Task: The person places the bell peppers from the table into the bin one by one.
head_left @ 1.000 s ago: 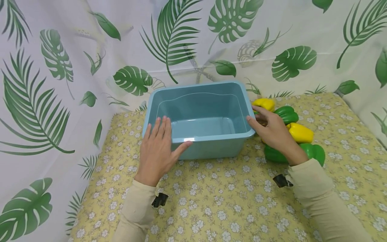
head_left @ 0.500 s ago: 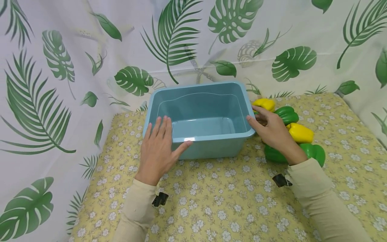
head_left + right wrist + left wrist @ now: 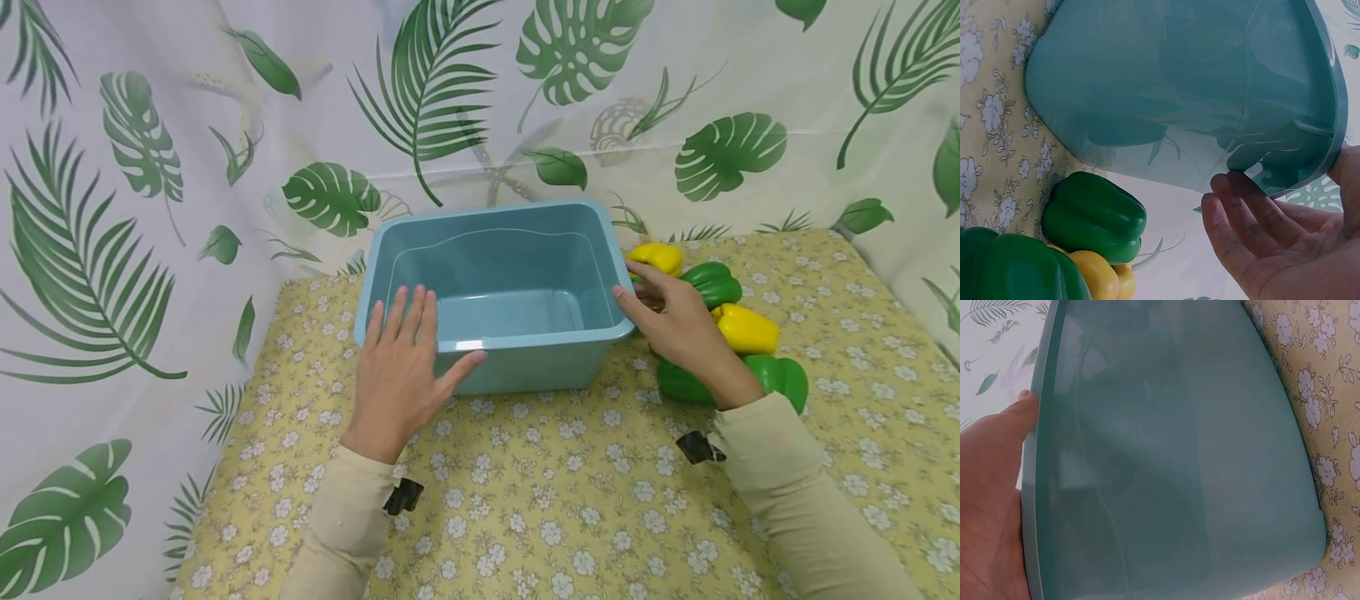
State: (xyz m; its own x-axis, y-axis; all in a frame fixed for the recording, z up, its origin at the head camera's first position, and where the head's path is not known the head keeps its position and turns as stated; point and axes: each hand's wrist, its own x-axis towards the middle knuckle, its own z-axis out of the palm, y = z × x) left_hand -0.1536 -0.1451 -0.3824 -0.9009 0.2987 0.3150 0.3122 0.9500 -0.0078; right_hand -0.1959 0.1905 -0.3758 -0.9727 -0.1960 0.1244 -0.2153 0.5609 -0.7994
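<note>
A light-blue plastic tub stands upright on the table, its inside bare. My left hand lies over the tub's front left corner with fingers straight and thumb spread along the front rim. In the left wrist view, the thumb of that hand touches the rim. At the right end, my right hand holds the rim, thumb on top and fingers bent beneath it outside. The right wrist view has these fingers against the outer wall.
Right of the tub lie several bell peppers: a yellow pepper, a green pepper, another yellow pepper and a large green pepper. A floral yellow cloth covers the table. Leaf-print curtains hang behind and left.
My left hand has slid slightly to the right along the tub's front rim. The right hand, the tub and the peppers have stayed in place.
</note>
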